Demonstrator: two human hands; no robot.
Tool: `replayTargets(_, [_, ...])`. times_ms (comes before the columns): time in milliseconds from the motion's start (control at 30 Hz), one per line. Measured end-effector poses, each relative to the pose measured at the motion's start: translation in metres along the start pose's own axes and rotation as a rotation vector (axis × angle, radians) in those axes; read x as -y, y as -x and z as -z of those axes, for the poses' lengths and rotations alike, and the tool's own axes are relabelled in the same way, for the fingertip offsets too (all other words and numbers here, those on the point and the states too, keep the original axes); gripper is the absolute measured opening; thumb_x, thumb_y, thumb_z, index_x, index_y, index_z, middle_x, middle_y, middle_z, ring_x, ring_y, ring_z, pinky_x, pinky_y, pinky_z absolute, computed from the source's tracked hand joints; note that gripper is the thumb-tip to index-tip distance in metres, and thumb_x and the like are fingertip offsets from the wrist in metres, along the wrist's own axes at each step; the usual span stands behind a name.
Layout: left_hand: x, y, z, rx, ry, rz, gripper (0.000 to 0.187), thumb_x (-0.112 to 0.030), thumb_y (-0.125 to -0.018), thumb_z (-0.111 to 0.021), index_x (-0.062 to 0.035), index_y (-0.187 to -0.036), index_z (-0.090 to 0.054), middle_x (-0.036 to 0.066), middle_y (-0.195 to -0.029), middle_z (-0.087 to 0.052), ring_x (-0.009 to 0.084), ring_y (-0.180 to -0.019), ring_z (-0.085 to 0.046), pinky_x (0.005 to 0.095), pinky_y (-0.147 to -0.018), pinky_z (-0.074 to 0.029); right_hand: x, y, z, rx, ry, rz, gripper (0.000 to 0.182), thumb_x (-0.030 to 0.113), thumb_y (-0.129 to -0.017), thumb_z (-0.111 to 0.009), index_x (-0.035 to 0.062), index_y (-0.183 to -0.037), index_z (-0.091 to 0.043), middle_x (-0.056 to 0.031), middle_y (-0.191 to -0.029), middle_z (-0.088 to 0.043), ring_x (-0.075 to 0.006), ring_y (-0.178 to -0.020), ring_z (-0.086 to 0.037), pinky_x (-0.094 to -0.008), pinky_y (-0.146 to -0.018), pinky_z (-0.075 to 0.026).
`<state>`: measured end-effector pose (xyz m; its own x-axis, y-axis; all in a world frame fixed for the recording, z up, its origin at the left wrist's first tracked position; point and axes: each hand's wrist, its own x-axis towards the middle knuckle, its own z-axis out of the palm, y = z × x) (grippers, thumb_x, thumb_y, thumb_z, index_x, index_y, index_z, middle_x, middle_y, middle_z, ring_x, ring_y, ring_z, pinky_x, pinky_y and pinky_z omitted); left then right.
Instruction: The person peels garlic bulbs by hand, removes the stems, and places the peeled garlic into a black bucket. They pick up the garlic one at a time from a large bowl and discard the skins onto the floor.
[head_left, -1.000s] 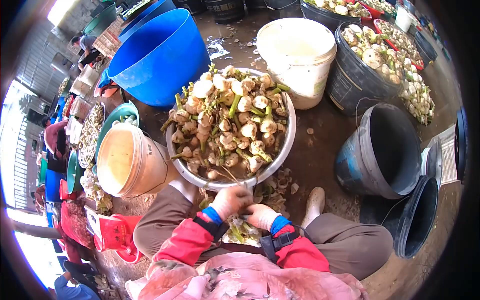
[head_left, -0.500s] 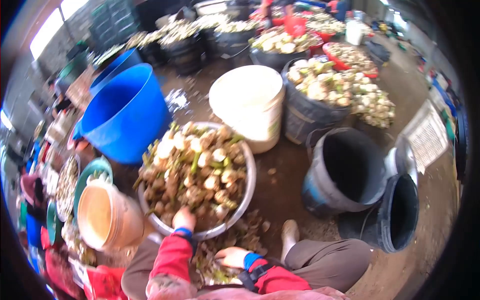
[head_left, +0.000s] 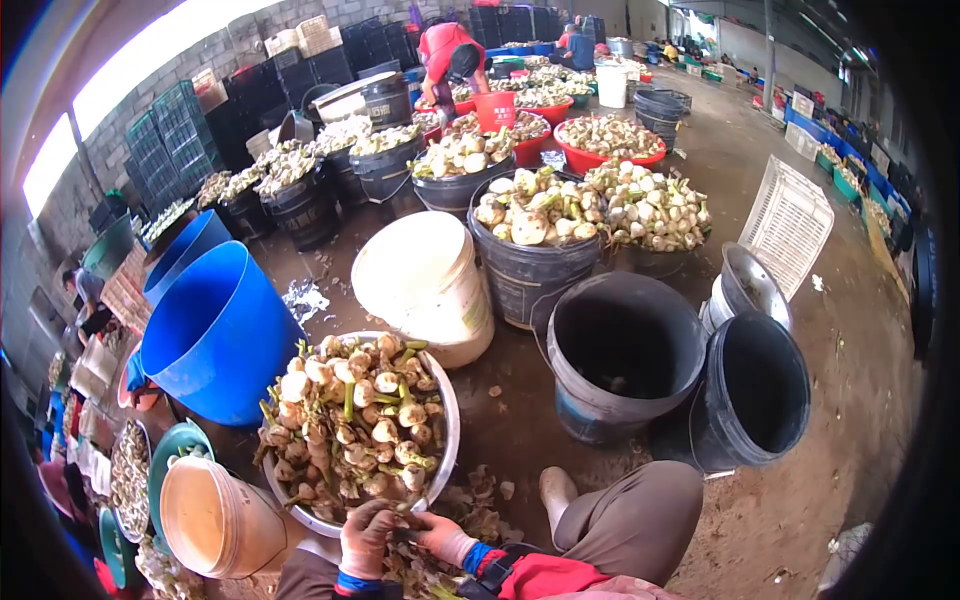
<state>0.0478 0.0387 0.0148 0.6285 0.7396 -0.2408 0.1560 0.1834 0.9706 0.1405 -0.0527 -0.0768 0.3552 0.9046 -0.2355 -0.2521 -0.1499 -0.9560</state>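
Note:
A wide metal basin (head_left: pixel 452 440) is heaped with garlic bulbs (head_left: pixel 385 410) that still have stems and roots. At its near rim my left hand (head_left: pixel 366 535) has its fingers wrapped round a brownish garlic stem (head_left: pixel 400 510). My right hand (head_left: pixel 442 537) meets it from the right, its fingers closed on the same piece. The bulb end is largely hidden by the fingers. Under both hands lies a pile of peelings and cut stems (head_left: pixel 480 505) on the floor.
Beyond the basin stand a white bucket (head_left: pixel 430 290) and a blue tub (head_left: pixel 215 340). Dark empty buckets (head_left: pixel 625 350) are at the right, a peach bucket (head_left: pixel 220 520) at the left. Garlic-filled buckets (head_left: pixel 535 260) lie ahead. A person in red (head_left: pixel 450 60) bends over farther back.
The view has tilted up. My left hand has come out of the basin's garlic to its near rim, and my right hand has risen to meet it; both now hold a piece.

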Motion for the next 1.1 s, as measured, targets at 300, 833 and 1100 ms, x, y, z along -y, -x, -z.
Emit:
replayTargets(300, [0.108, 0.019, 0.004, -0.102, -0.409, -0.064, 0.036, 0.003, -0.082, -0.057, -0.0011, -0.117, -0.052, 0.006, -0.093, -0.060, 0.0174, -0.071, -0.057, 0.0276, -0.055, -0.046, -0.042, -0.006, -0.001, 0.114, -0.290, -0.009, 0.038, 0.025, -0.090, -0.055, 0.0052, -0.122, -0.054, -0.0054, -0.103, -0.063, -0.0132, -0.097, -0.054, -0.0270, -0.089, -0.041])
replayTargets(833, [0.038, 0.034, -0.043, -0.291, -1.306, -0.534, 0.019, -0.022, -0.080, -0.059, -0.0175, -0.098, -0.065, 0.012, -0.084, -0.063, 0.0305, -0.079, -0.061, 0.0410, -0.068, -0.050, -0.011, 0.001, 0.003, -0.228, 0.282, -0.111, 0.032, 0.023, -0.085, -0.055, 0.0083, -0.113, -0.060, -0.0135, -0.102, -0.065, -0.0248, -0.093, -0.061, -0.0318, -0.084, -0.044])
replayTargets(1100, [0.059, 0.017, -0.011, -0.078, 0.277, 0.225, 0.040, -0.023, -0.086, -0.061, -0.0065, -0.122, -0.052, 0.007, -0.097, -0.063, 0.0210, -0.088, -0.059, 0.0345, -0.076, -0.048, -0.009, 0.000, 0.016, -0.124, 0.008, 0.004, 0.040, 0.003, -0.080, -0.053, 0.0049, -0.120, -0.057, -0.0104, -0.110, -0.063, -0.0185, -0.102, -0.058, -0.0278, -0.092, -0.041])
